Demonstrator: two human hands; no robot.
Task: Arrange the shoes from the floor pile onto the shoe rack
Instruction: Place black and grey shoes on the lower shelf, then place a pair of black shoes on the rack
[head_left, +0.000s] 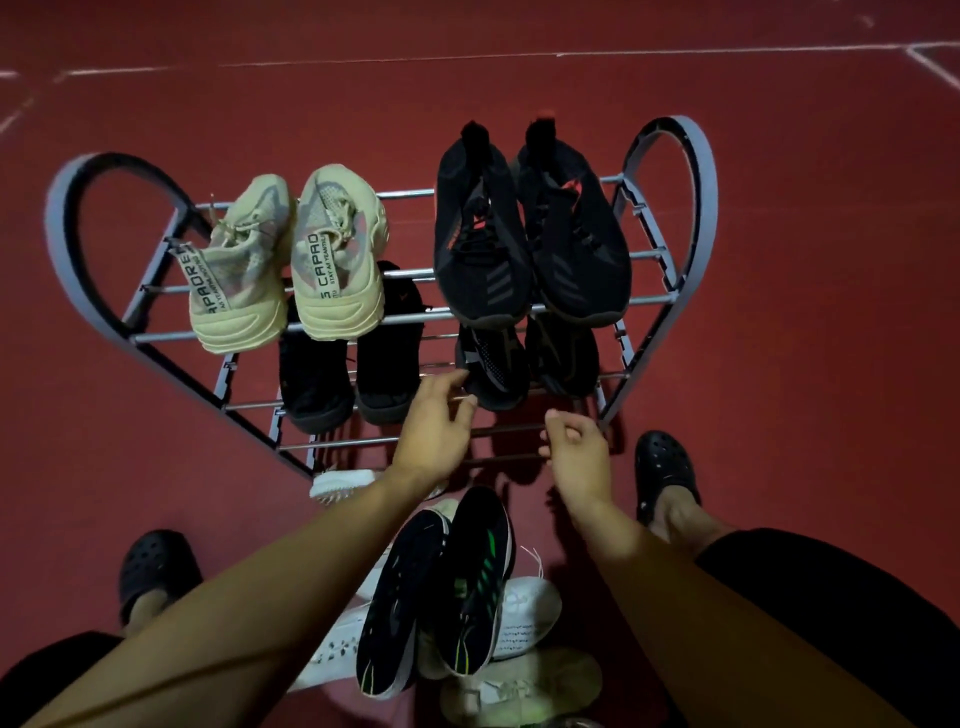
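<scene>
At lower centre the black sneakers (441, 597) look light and soft, best pinched at the heel collars; left hand (434, 431) relaxed open, right hand (574, 457) loosely curled, nothing held

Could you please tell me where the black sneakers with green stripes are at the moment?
In the head view, the black sneakers with green stripes lie low and centre on the floor pile, atop white shoes, between the person's forearms and in front of the shoe rack.
</scene>
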